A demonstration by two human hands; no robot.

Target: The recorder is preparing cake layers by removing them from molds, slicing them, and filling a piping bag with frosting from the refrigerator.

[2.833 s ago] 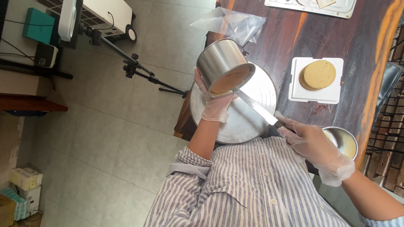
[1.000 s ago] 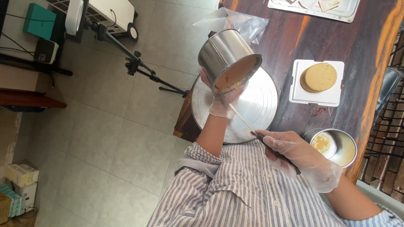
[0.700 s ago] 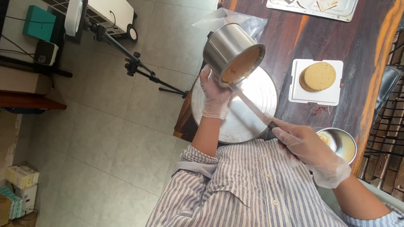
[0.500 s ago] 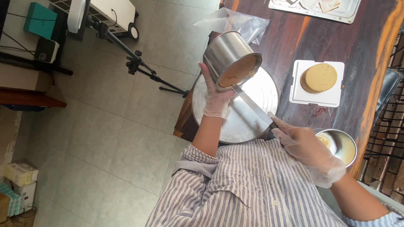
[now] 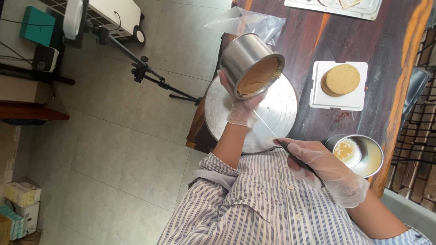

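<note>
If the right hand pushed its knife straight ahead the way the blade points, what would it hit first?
Most likely the tan cake inside the tilted round steel tin held by the left hand. The right hand aims the thin knife at the tin's open mouth, though depth is unclear.

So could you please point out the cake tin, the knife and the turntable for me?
cake tin (image 5: 243,56), head view, on its shiny steel side wall.
knife (image 5: 267,127), head view, on the thin blade.
turntable (image 5: 277,109), head view, on a bare part of its round metal top.
</note>
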